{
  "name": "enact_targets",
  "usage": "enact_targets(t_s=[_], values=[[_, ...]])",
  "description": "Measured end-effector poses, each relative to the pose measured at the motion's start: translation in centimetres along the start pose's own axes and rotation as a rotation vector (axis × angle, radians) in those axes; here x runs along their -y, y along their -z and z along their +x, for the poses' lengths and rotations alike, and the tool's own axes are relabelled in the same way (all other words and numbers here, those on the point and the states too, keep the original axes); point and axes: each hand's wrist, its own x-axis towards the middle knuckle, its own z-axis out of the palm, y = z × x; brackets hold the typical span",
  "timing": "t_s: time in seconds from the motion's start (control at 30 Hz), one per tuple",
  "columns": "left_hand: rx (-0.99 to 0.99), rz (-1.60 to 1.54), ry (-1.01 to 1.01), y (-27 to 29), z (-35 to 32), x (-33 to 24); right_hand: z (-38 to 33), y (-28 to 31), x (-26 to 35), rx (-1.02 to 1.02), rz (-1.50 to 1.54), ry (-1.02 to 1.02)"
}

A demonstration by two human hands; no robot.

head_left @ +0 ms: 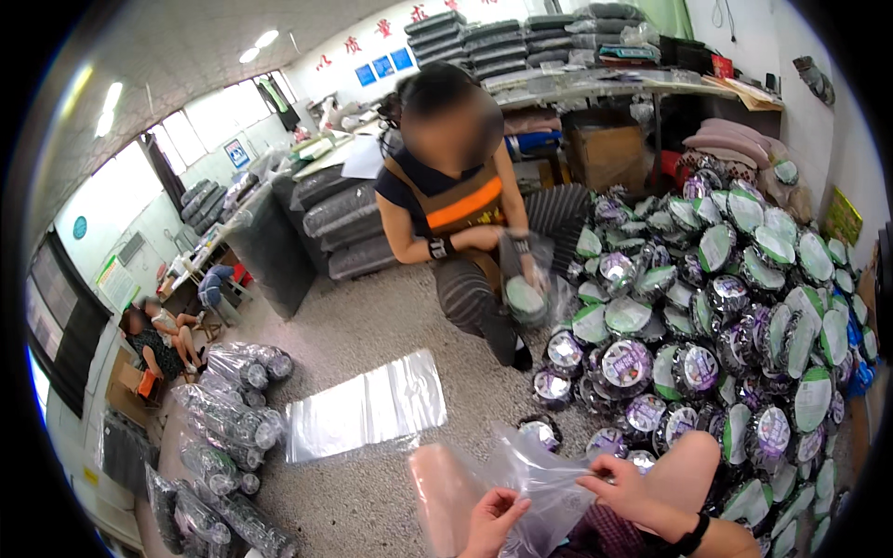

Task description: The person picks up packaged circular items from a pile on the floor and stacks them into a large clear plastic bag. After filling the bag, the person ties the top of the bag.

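A clear plastic bag [541, 470] is stretched between my two hands above my lap. My left hand [493, 519] pinches its left edge between thumb and fingertips. On the other side my right hand [621, 485], with a black band at the wrist, grips the bag's upper right edge. Nothing can be seen inside the bag. Close by on the right lies a big heap of round, shiny wrapped packs [625, 365] with purple-and-silver or green-and-white faces. Flat on the floor ahead rests a stack of clear plastic bags [367, 406].
Across from me a person [456, 200] crouches, holding a round pack in a clear bag. Long bagged rolls of packs [223, 418] lie on the left floor. Dark wrapped bundles [349, 219] are piled behind the person. Two people sit at the far left.
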Motion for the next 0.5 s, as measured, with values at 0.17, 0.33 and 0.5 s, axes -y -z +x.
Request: enact_targets(t_s=[0.17,0.33,0.5], values=[[0.096,0.051,-0.11,0.5,-1.2,2.0,-3.3,0.5,3.4,-0.046,0.005,-0.126],[0.287,-0.35,0.202,0.7,1.3,9.1,-4.7,-0.4,2.8,-0.053,0.29,-0.062],[0.96,-0.769,0.775,-3.1,3.1,10.6,-6.3,-1.0,5.3,-0.02,0.331,-0.026]])
